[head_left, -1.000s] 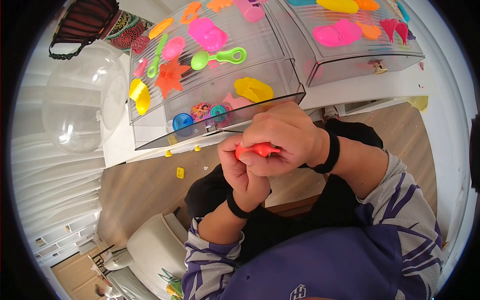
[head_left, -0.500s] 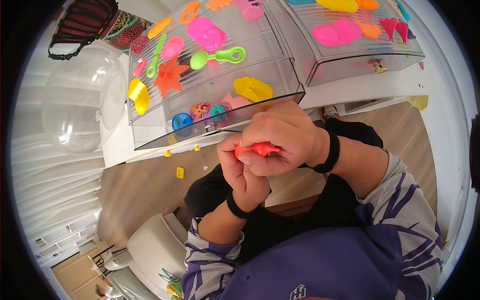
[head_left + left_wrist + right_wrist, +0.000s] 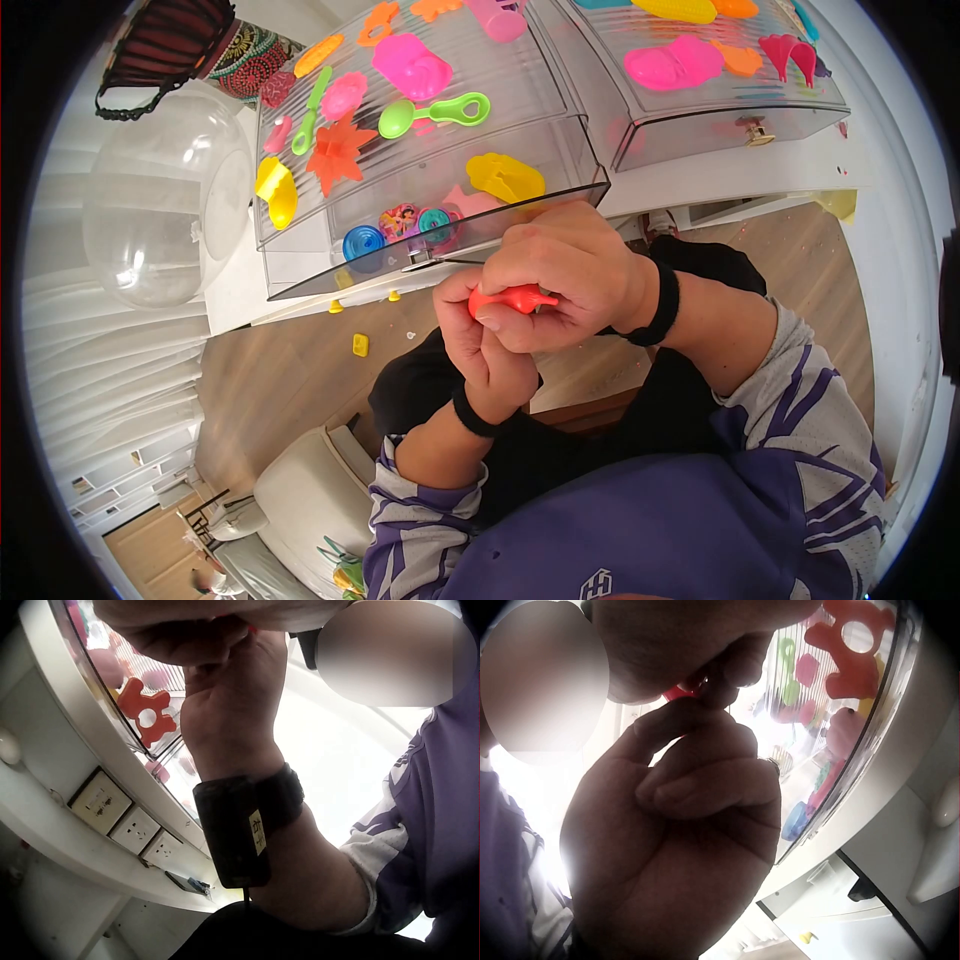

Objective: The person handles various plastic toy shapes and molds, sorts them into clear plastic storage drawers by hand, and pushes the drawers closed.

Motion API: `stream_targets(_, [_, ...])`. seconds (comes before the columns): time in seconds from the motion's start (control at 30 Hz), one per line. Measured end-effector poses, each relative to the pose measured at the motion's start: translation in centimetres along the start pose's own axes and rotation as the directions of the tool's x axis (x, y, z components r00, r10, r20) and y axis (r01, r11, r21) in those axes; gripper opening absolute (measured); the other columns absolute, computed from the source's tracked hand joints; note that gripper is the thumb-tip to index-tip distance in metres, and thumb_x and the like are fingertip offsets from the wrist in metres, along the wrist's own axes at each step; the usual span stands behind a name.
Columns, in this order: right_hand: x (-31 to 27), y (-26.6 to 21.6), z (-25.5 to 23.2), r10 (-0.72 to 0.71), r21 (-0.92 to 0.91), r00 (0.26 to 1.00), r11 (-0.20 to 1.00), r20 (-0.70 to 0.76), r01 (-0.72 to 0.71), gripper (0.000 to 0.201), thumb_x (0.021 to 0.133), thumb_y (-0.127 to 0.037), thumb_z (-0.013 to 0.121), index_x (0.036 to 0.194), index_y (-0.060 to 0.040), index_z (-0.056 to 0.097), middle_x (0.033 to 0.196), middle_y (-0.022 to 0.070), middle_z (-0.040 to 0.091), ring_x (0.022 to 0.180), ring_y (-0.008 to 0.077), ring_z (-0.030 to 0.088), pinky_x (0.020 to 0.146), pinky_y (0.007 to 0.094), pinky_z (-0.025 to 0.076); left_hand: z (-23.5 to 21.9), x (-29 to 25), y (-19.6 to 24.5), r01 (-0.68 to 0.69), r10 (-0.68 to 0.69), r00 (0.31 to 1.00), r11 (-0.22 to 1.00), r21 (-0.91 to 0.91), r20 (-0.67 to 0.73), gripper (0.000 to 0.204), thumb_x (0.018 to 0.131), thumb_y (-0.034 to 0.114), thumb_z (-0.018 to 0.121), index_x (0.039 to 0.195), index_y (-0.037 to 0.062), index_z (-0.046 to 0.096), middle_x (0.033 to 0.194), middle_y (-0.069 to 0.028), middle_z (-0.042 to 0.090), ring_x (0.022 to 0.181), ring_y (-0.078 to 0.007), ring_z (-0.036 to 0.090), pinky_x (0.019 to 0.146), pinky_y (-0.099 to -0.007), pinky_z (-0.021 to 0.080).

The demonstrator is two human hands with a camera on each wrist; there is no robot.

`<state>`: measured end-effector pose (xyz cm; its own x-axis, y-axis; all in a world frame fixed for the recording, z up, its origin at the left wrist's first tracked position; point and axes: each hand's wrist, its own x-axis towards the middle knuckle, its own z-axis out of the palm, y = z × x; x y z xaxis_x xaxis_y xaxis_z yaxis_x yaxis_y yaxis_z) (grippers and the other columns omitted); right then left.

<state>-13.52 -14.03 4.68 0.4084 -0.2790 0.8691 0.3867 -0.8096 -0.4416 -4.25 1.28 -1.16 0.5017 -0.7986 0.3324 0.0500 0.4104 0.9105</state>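
Both hands meet in front of the chest, just before the drawer front. My left hand (image 3: pixel 488 350) grips the blunt end of a small red glossy pear-shaped piece (image 3: pixel 522 298) between its thumb and curled fingers. From the other side, my right hand (image 3: pixel 575 275) pinches the same piece, its thumb lying along it. The piece's narrow tip points right. In the right wrist view the curled left hand (image 3: pixel 682 802) fills the middle, with only a sliver of the red piece (image 3: pixel 681 693) showing. The right hand (image 3: pixel 236 712) appears from below in the left wrist view.
A clear plastic drawer box (image 3: pixel 590 195) stands open beyond the hands, with colourful toy moulds on top. Inside lie a blue round piece (image 3: pixel 363 242) and a yellow mould (image 3: pixel 507 178). A second box (image 3: pixel 690 140) stands right. A large transparent balloon (image 3: pixel 165 200) sits left.
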Motion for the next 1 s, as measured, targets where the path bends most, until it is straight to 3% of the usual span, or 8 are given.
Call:
stream_targets(0.5, [-0.22,0.11,0.18,0.0,-0.001,1.0,1.0,-0.011,0.0,0.023,0.09,-0.014,0.091,0.105,-0.0105,0.074,0.077,0.0014,0.066,0.057,0.0201,0.062,0.053,0.0332,0.045,0.49,0.47,0.48,-0.037,0.036,0.999,0.998,0.042,0.009,0.039,0.119,0.021,0.067,0.147,0.0002,0.049,0.135,-0.009,0.064,0.117,-0.0111,0.062,0.106,-0.0293,0.052])
stream_targets(1.0, [-0.13,0.08,0.21,0.002,-0.006,1.0,1.0,-0.016,-0.003,0.022,0.091,-0.014,0.089,0.105,-0.0105,0.073,0.075,0.0014,0.064,0.057,0.0204,0.061,0.053,0.0338,0.044,0.69,0.38,0.16,-0.047,0.048,0.999,0.998,0.029,-0.008,0.035,0.123,0.023,0.057,0.148,0.0003,0.049,0.135,-0.0091,0.065,0.118,-0.0119,0.063,0.107,-0.0304,0.052])
